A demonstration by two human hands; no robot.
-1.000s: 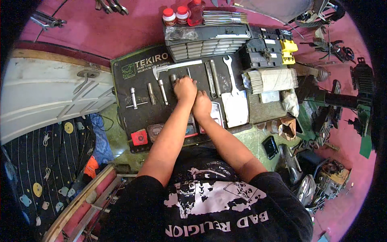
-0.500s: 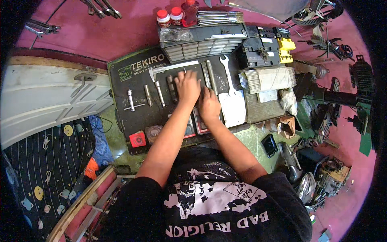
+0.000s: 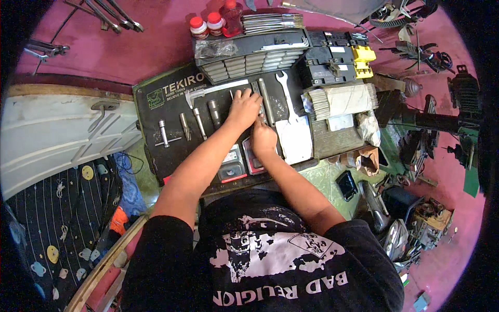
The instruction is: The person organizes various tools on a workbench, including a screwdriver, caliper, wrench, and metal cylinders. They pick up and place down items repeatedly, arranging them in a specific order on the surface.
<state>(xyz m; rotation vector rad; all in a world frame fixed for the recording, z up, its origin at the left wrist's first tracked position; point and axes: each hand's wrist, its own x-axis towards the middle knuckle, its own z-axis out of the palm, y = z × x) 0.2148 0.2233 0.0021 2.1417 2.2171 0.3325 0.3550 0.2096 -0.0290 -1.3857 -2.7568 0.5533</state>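
Note:
On a dark work mat, my left hand is closed, its bent fingers against the upper part of a flat metal bar. Just below it, my right hand has its fingers closed at the bar's lower end, which they partly hide. A round metal rod lies alongside on the right. To the left of my hands are a caliper, a dark cylindrical socket, a long socket tool, a fluted cutter and a T-handle wrench.
Right of the rod, an open-end spanner overlaps a white sheet. Small flat cases lie near the front edge. Behind stand a drawer cabinet with red-capped bottles on top, and black and yellow bins.
My left hand has shifted right across the tools to the metal bar, uncovering the dark socket. My right hand's fingers have drawn in at the bar's lower end. The view has swung slightly.

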